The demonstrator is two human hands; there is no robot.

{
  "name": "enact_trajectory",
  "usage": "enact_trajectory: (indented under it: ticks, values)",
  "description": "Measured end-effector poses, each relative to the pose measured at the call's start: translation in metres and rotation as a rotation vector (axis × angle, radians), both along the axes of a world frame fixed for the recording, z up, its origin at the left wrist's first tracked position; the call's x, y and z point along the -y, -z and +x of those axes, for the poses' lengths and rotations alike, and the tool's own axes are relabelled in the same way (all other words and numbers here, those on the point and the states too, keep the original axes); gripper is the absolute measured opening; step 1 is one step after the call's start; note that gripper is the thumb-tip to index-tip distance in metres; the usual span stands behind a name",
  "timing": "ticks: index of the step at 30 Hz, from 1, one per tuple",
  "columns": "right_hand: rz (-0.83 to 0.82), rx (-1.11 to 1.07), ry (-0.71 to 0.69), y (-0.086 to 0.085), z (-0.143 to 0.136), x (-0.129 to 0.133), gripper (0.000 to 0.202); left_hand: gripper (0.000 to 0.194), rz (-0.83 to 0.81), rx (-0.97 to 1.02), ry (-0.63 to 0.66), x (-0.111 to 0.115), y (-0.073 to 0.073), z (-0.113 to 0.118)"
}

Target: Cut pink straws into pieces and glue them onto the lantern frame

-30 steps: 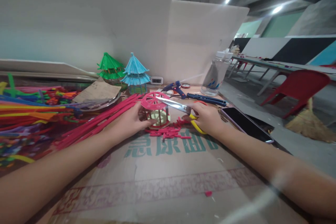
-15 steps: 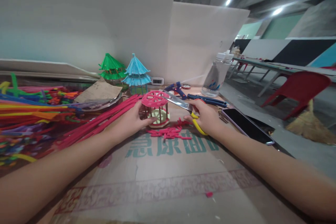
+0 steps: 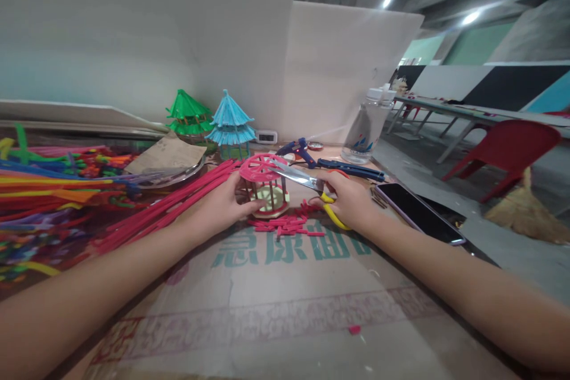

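A small pavilion frame [image 3: 266, 187] with a pink spoked top, brown posts and a pale green base stands on the cardboard. My left hand [image 3: 231, 199] grips its left side, thumb on the base. In my right hand [image 3: 345, 196] are yellow-handled scissors [image 3: 300, 177], their blades pointing left over the pink top. Whether the blades touch the top cannot be made out. Short cut pink pieces [image 3: 287, 227] lie in front of the frame. Long pink strips [image 3: 178, 208] run beside and beneath my left forearm.
Green [image 3: 187, 113] and blue [image 3: 230, 122] model pavilions stand behind. A glue gun [image 3: 300, 151], a blue-handled tool [image 3: 351, 170] and a water bottle [image 3: 363, 130] are at the back. A phone [image 3: 418, 212] lies right; colourful strips [image 3: 57, 190] fill the left.
My right hand has shifted slightly left, and the scissor tips have moved left and a little lower across the pink top. My left hand keeps its hold on the frame.
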State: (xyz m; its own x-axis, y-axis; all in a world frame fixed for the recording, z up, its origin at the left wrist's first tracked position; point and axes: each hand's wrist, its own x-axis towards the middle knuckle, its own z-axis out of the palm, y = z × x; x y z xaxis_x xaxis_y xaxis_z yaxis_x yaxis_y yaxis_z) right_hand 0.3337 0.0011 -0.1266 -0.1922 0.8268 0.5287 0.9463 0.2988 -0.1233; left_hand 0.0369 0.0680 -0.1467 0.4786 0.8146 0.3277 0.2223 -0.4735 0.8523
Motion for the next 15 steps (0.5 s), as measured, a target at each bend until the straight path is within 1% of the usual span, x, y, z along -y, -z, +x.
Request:
enact_trajectory:
  ticks: [8,15]
  values:
    - [0.006,0.015,-0.011,-0.0019,-0.0006,0.0007,0.043,0.061,0.057,-0.022,-0.022,-0.0010,0.0004,-0.0009]
    - [0.032,0.052,0.002,-0.0004,0.0005,0.0009,0.042,0.059,0.012,-0.021,-0.013,-0.0013,0.0005,-0.0010]
